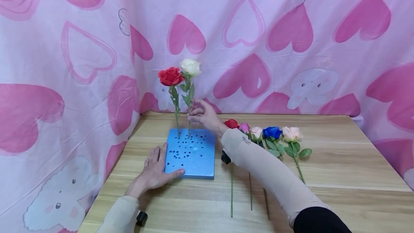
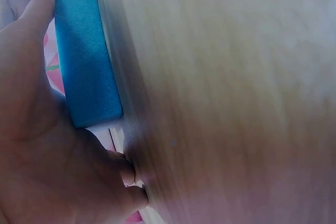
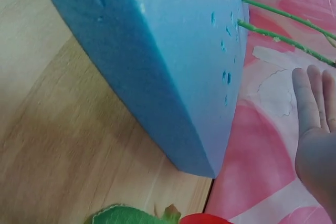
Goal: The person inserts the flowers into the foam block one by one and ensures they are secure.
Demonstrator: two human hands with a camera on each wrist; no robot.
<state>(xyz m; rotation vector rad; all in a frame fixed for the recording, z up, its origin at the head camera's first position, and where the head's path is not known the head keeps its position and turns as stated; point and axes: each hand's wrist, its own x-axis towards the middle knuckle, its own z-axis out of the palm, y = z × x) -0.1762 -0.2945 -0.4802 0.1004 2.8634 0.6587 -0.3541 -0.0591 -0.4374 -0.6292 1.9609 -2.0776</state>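
Note:
A blue foam block (image 1: 191, 157) dotted with holes lies on the table, and a red rose (image 1: 170, 77) and a white rose (image 1: 191, 67) stand upright in its far part. My left hand (image 1: 155, 172) rests along the block's left side, fingers extended and thumb at the front edge; in the left wrist view the thumb side of the hand (image 2: 31, 103) lies against the blue block (image 2: 86, 56). Beside the white rose's stem is my right hand (image 1: 205, 116), its fingers loosely extended. The right wrist view shows those fingers (image 3: 307, 98) apart from both green stems (image 3: 286, 39).
To the block's right lie several loose roses: a red one (image 1: 231, 123), a purple-pink one (image 1: 244, 128), a pale one (image 1: 256, 133), a blue one (image 1: 272, 133) and a peach one (image 1: 291, 134). My right forearm crosses over them. A pink heart-patterned cloth (image 1: 200, 3) hangs behind the table.

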